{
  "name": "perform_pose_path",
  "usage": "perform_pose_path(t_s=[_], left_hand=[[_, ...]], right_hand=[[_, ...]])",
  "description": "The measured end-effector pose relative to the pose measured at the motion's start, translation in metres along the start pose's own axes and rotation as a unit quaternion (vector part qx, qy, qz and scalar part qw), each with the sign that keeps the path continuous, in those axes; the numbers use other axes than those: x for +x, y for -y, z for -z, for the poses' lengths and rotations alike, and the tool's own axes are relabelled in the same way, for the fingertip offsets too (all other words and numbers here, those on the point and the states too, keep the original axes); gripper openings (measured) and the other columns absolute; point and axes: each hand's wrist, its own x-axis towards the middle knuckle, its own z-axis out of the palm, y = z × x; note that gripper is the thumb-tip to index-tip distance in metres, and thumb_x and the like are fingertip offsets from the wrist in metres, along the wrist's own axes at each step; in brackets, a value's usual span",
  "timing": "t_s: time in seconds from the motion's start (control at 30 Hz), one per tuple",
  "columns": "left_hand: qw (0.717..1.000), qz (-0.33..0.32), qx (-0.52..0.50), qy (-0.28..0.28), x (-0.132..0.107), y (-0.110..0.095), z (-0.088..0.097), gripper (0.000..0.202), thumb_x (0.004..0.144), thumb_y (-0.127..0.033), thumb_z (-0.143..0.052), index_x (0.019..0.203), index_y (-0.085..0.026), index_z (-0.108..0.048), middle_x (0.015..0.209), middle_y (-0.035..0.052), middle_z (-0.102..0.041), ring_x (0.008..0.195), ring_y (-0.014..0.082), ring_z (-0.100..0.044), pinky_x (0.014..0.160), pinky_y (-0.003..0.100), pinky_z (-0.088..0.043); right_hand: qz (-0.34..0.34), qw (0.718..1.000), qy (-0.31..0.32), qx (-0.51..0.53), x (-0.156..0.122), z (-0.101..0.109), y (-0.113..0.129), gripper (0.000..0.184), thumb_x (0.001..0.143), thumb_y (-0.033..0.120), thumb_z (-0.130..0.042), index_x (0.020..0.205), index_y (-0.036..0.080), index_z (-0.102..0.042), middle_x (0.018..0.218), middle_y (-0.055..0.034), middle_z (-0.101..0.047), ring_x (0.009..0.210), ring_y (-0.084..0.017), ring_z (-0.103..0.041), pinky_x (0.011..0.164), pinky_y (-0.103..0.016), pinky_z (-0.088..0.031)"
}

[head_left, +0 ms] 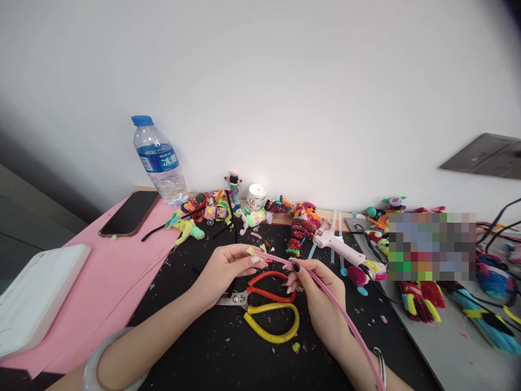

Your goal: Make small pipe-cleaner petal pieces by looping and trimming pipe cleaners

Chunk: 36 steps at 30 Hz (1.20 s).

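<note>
Above scissors (266, 309) on a scrap-strewn desk (195, 347), left hand (234, 266) and right hand (323, 288) hold a pink strip (279, 259), grips pinched: left near its yellowish tip (251, 251), right farther along.

left hand (228, 266) and right hand (321, 309) hold a pink strip (277, 258) near scissors (240, 299).

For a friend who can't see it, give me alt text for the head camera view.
A person's left hand and right hand hold a pink strip above scissors with red and yellow handles on a black surface. Beyond are fuzzy figures, a glue gun and a water bottle.
</note>
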Motion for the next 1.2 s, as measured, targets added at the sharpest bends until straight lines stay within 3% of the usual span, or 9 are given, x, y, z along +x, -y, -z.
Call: perform_pose_path(t_s=[0.3,0.57,0.73,0.97,1.2], left_hand=[[1.000,0.009,0.003,0.003,-0.0023,0.0028,-0.0029,0.024,0.074,-0.033,-0.069,0.092,-0.017,-0.072,0.089,0.0063,-0.073,0.087,0.0159,-0.067,0.075,0.020,-0.052],[0.999,-0.006,-0.041,-0.003,-0.0023,0.0042,-0.0033,0.018,0.075,-0.029,-0.069,0.086,-0.015,-0.071,0.080,0.0044,-0.072,0.075,0.0113,-0.066,0.071,0.018,-0.052],[0.999,-0.006,-0.054,-0.003,-0.0029,0.0031,-0.0043,0.017,0.076,-0.030,-0.068,0.082,-0.014,-0.070,0.075,0.0033,-0.070,0.073,0.0110,-0.065,0.070,0.019,-0.052],[0.999,0.001,-0.043,0.002,-0.0051,0.0028,-0.0066,0.019,0.075,-0.032,-0.068,0.076,-0.013,-0.069,0.072,0.0035,-0.069,0.069,0.0098,-0.063,0.067,0.017,-0.050],[0.998,0.015,-0.065,0.016,-0.0066,0.0042,-0.0105,0.021,0.076,-0.033,-0.067,0.078,-0.013,-0.070,0.073,0.0047,-0.068,0.070,0.0109,-0.064,0.066,0.018,-0.051]], right_hand=[[-0.023,0.999,0.043,-0.022,-0.0012,-0.0018,0.0007,0.013,0.082,0.029,-0.062,0.081,0.016,-0.064,0.069,-0.0018,-0.067,0.050,-0.009,-0.058,0.049,-0.020,-0.049],[-0.035,0.994,0.083,-0.065,-0.0027,-0.0006,-0.0022,0.018,0.082,0.033,-0.060,0.083,0.016,-0.065,0.069,-0.0036,-0.067,0.051,-0.012,-0.061,0.050,-0.023,-0.052],[-0.017,0.990,0.109,-0.089,-0.0053,-0.0012,-0.0030,0.016,0.082,0.032,-0.060,0.085,0.017,-0.066,0.070,-0.0067,-0.068,0.055,-0.016,-0.063,0.052,-0.025,-0.054],[0.043,0.980,0.123,-0.152,-0.0052,-0.0028,-0.0051,0.018,0.082,0.021,-0.056,0.096,0.017,-0.067,0.060,-0.0011,-0.066,0.052,-0.013,-0.063,0.054,-0.023,-0.054],[0.067,0.967,0.121,-0.213,-0.0075,-0.0020,-0.0029,0.020,0.083,0.018,-0.053,0.090,0.014,-0.071,0.060,-0.0021,-0.067,0.051,-0.012,-0.062,0.050,-0.020,-0.051]])
